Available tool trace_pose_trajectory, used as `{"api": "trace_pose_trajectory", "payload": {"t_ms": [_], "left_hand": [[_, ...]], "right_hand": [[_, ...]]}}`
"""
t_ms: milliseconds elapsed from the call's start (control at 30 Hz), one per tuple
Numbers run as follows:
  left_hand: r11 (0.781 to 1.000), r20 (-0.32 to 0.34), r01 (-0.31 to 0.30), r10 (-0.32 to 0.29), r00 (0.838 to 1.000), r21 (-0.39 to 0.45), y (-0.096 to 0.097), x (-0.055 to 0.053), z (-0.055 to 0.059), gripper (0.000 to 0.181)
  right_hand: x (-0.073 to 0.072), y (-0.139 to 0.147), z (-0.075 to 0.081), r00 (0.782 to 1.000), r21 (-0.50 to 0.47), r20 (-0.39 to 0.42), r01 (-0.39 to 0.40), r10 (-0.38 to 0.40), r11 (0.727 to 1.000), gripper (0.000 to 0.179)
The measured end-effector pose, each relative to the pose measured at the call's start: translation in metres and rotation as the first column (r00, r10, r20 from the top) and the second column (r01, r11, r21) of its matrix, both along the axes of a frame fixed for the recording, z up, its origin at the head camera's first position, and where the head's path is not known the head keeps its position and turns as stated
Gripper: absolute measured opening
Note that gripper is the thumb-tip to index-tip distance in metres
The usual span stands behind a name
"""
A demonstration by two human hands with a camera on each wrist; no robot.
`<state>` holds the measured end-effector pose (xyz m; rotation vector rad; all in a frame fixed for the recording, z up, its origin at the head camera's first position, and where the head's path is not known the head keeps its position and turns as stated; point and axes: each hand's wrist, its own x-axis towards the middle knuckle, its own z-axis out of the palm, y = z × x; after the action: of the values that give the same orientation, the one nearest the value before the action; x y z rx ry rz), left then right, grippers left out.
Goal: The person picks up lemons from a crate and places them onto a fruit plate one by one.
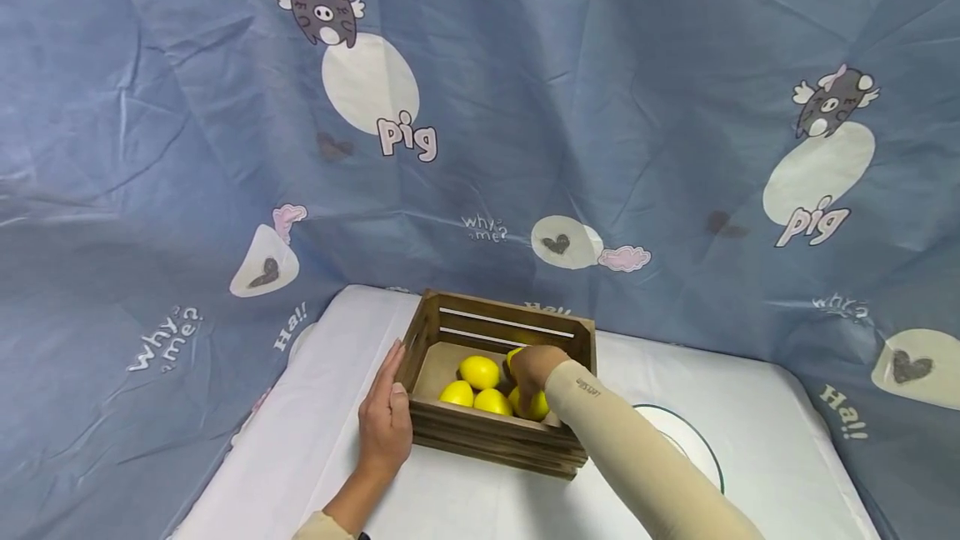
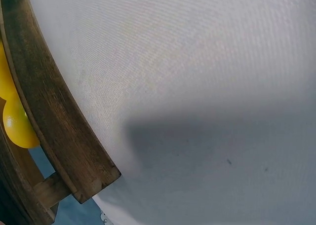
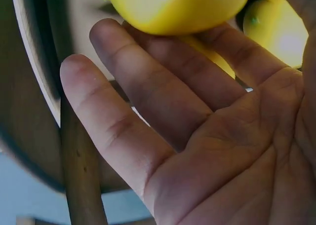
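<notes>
Head view: a wooden crate (image 1: 498,427) stood on a white-covered table (image 1: 300,440) before a blue printed cloth backdrop (image 1: 600,107). The left hand (image 1: 385,419) rested flat against the crate's left side, fingers straight and released, grasping nothing. The right hand (image 1: 534,369), on a beige-sleeved arm, reached down into the crate among several yellow lemons (image 1: 478,372) lying on its floor; its fingers touched a lemon at the crate's right end. A round white plate (image 1: 693,444) with a dark rim lay on the table right of the crate, partly hidden by the arm.

Left wrist view: the crate's wall and corner (image 2: 59,131) lay on the white cloth (image 2: 197,87), with a lemon (image 2: 19,129) visible inside; the hand itself was out of frame.

Right wrist view: the right hand's fingers (image 3: 158,92) were extended and only slightly bent, their tips under a lemon (image 3: 177,8) and touching it; whether they grasped it could not be told
</notes>
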<state>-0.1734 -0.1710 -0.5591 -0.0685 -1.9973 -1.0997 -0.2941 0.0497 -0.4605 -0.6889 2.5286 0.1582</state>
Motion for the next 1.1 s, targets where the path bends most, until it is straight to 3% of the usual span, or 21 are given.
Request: {"api": "trace_pose_trajectory", "payload": {"t_ms": [167, 367, 633, 800, 1100], "left_hand": [[1.000, -0.023, 0.002, -0.002, 1.000, -0.009, 0.002, 0.000, 0.001, 0.058], [1.000, -0.067, -0.011, 0.010, 0.998, -0.014, 0.004, -0.001, 0.003, 0.057], [1.000, -0.066, -0.024, 0.023, 0.998, -0.012, 0.004, -0.003, 0.001, 0.056], [0.999, -0.085, -0.029, 0.028, 0.996, -0.014, 0.004, -0.004, 0.001, 0.056], [1.000, -0.076, -0.010, 0.010, 0.997, -0.005, 0.003, -0.004, -0.001, 0.056]], "right_hand": [[0.002, 0.001, -0.010, 1.000, 0.025, 0.015, 0.019, -0.019, 1.000, 0.023], [0.002, 0.003, -0.012, 0.999, 0.025, 0.030, 0.025, -0.026, 0.999, 0.022], [0.000, 0.007, 0.002, 0.992, -0.051, 0.108, 0.077, -0.071, 0.996, 0.029], [-0.004, 0.009, 0.011, 0.994, -0.070, 0.089, 0.069, -0.062, 0.995, 0.030], [-0.004, 0.021, 0.022, 0.998, -0.196, 0.059, 0.028, -0.017, 0.980, 0.045]]}}
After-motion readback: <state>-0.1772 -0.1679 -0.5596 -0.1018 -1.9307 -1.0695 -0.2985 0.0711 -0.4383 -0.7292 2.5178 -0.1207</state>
